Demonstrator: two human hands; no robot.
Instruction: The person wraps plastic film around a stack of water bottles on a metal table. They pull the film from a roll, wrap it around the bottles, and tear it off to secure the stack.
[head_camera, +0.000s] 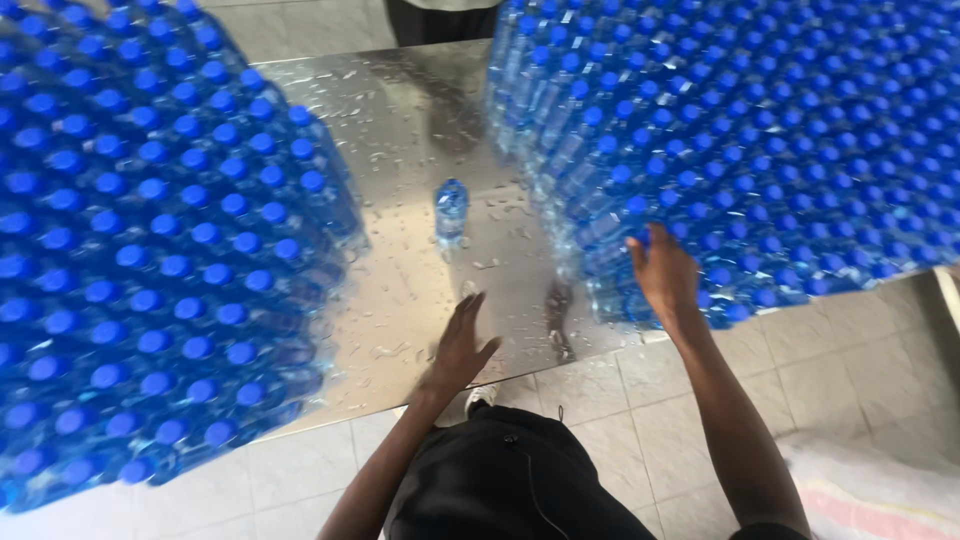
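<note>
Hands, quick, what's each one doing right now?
Left hand: open, flat on the wet steel table.
Right hand: open, touching the blue-capped bottles, holding nothing.

glossy wet metal table (420, 110), clear plastic bottles (150, 250).

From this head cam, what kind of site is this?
Likely a water bottling or packing plant. Masses of blue-capped bottles crowd a wet steel table on a tiled floor; the right hand touches one mass, the left hand rests on the table.
</note>
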